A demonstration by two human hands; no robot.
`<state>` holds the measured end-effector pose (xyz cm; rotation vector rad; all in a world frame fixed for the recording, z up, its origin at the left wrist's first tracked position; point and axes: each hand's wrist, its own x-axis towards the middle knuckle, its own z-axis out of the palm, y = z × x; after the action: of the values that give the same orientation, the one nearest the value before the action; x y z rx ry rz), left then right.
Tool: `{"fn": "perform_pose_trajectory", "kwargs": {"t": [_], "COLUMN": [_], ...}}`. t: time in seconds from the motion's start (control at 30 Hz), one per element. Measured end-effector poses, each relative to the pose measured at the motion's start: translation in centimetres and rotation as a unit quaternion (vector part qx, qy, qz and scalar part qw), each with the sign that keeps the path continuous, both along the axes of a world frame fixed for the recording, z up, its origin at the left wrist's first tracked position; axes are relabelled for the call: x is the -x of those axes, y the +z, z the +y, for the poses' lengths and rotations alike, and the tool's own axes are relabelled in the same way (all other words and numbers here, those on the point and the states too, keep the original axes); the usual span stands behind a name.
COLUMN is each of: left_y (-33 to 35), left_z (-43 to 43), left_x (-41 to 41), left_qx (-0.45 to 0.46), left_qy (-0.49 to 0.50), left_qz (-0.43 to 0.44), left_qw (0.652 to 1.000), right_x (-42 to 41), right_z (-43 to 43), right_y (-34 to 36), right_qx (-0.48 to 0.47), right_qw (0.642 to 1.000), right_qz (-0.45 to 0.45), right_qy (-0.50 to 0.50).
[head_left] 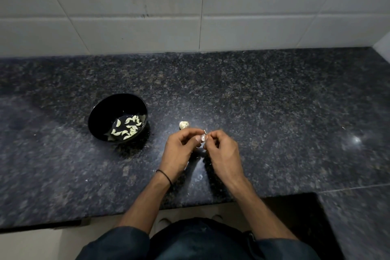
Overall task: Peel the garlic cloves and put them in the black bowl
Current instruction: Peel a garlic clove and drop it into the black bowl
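A black bowl [99,116] stands on the dark granite counter at the left, with several peeled garlic cloves [128,127] lying in it. My left hand [179,150] and my right hand [221,152] meet in the middle of the counter. Between their fingertips they pinch a garlic clove [203,137] with pale skin. Just beyond my hands, a small unpeeled piece of garlic [184,125] lies on the counter.
The granite counter [274,112] runs wide to both sides and ends at a white tiled wall [190,17] behind. Small bits of garlic skin [199,177] lie under and around my hands. The counter's front edge is near my body.
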<state>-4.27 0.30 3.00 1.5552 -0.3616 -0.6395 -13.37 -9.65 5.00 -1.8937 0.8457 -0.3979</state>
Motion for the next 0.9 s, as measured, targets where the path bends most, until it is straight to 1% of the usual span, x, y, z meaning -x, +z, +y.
{"fn": "perform_pose_trajectory", "kwargs": {"t": [0.17,0.3,0.47,0.73,0.9], "left_y": [-0.1,-0.2,-1.2,-2.1,-2.1], "left_z": [0.5,1.0,2.1,3.1,3.4], "left_x": [-0.1,-0.6,-1.2,-1.5,-1.8], "left_qx": [-0.016,-0.041,-0.081,-0.114,-0.125], "left_qy": [0.037,0.076,0.107,0.134,0.133], "left_qz": [0.026,0.006,-0.029,-0.055,-0.071], "left_qw": [0.999,0.996,0.991,0.983,0.981], "right_x": [0.5,0.7,0.2,-0.6,-0.9], "right_z": [-0.4,-0.6,-0.6,-0.9,-1.8], "right_y": [-0.8,-1.8,-2.6,-3.1,-3.4], "right_qx": [0.019,0.046,0.084,0.072,0.1], "right_qw": [1.0,0.997,0.994,0.996,0.994], "right_qz": [0.021,0.041,0.066,0.043,0.021], "right_qy": [0.007,0.037,0.034,0.035,0.046]}}
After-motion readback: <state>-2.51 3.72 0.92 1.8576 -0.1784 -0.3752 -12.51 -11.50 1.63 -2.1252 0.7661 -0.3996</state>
